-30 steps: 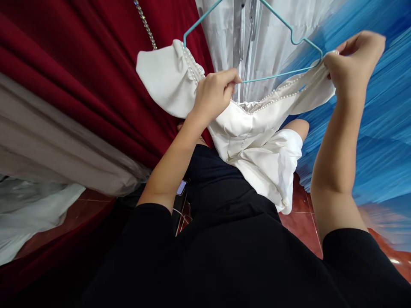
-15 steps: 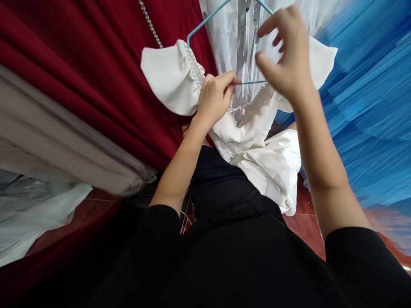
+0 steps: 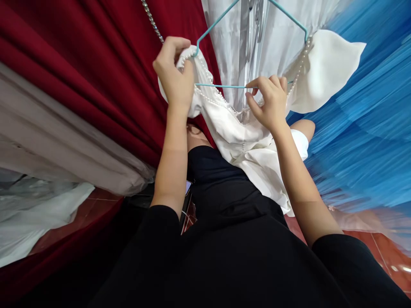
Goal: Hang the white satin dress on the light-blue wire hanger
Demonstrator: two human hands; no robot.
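Note:
A white dress (image 3: 227, 128) with a pearl-edged neckline hangs on a thin teal hanger (image 3: 218, 20), its skirt falling across my lap. My left hand (image 3: 176, 70) grips the dress's left shoulder by the hanger's left corner, fingers over the fabric and thumb beneath. Near the right end of the hanger's bottom bar, my right hand (image 3: 269, 100) pinches the bar between thumb and fingers. The right puffed sleeve (image 3: 330, 70) spreads out beyond that hand. Part of the left sleeve is hidden behind my left hand.
Dark red fabric (image 3: 105, 77) and pale tulle (image 3: 70, 132) hang at the left. White cloth (image 3: 221, 42) is behind the hanger, and blue tulle (image 3: 372, 128) fills the right side. Red floor tiles (image 3: 379, 250) show below.
My left hand has moved from the hanger's bottom bar to the dress's left shoulder. My right hand, open and raised before, has come down onto the bar. The right sleeve now lies farther right.

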